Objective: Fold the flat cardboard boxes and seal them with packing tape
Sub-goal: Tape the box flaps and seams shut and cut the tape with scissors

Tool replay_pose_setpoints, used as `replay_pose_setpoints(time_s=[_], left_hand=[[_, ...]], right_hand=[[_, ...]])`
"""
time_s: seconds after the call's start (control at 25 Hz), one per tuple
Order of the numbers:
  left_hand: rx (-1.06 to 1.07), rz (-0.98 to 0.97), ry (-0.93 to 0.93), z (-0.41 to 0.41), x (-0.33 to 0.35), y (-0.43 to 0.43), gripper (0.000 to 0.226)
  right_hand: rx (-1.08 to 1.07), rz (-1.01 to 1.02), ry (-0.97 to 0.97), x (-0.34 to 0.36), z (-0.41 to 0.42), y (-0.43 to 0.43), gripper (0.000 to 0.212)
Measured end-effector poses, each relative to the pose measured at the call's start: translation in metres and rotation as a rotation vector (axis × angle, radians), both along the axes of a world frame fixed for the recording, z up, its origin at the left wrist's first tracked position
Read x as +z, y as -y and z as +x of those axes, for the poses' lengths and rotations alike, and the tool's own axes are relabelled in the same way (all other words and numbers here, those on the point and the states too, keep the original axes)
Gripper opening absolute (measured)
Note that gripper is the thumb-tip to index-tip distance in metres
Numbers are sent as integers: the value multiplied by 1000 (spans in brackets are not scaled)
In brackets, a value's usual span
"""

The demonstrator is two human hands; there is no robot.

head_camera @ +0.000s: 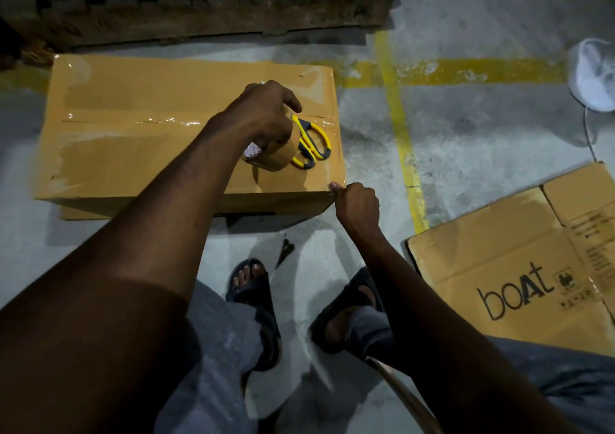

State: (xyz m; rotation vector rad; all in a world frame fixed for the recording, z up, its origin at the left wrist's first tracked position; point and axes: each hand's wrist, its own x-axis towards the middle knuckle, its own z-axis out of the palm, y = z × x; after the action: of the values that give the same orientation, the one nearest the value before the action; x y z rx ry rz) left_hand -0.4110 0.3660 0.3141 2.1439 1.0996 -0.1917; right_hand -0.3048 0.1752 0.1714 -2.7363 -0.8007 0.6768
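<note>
While crouched on concrete floor [466, 127], facing box [166, 141], folded up and standing just ahead of both feet. Clear tape along top's centre seam and over both end edges, catching glare. Under box, flat cardboard sheet [76, 212], showing at near left.

Left hand [266, 117]: reaching over box top near right end, fingers curled round tape roll [271, 157], gripping it from above. Roll brown, standing on edge; touching top or just clear of it, cannot tell which. Just beside roll, on its right: scissors [312, 144], yellow and black handles, lying flat on box top with handles toward near edge. Blades hidden behind hand.

Right hand [357, 204]: at box's near right corner, fingers curled into fist against side wall, thumb tip pressed on corner's top edge. Cannot tell whether any tape end pinched there.

Right of box, well apart: flat box [519, 267] lying on floor, flaps spread, printed "boAt". Between the two, worn yellow lines [399, 134] painted on concrete, crossing beyond box's far right corner. Beyond box: wooden pallet [199, 11], dark, with stacked sheets on top. Far right: white object [595, 74] with cord trailing toward flat box; too blurred to name.

Below: dark sandals [256, 300] on both feet, grey trousers, cardboard strip [406, 397] by right knee.
</note>
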Motion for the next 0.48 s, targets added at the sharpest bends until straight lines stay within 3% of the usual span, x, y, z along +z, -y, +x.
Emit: replay_pose_setpoints(time_s=[0.2, 0.28, 0.4, 0.48], left_hand=[[9, -27, -12, 4, 0, 1, 62], [13, -22, 0, 3, -1, 0, 61], [47, -1, 25, 1, -2, -2, 61], [57, 3, 44, -1, -2, -4, 62]], right_hand=[[235, -94, 118, 2, 12, 0, 49], [219, -89, 38, 3, 20, -5, 53], [200, -4, -118, 13, 45, -18, 37], [159, 83, -227, 24, 62, -35, 50]])
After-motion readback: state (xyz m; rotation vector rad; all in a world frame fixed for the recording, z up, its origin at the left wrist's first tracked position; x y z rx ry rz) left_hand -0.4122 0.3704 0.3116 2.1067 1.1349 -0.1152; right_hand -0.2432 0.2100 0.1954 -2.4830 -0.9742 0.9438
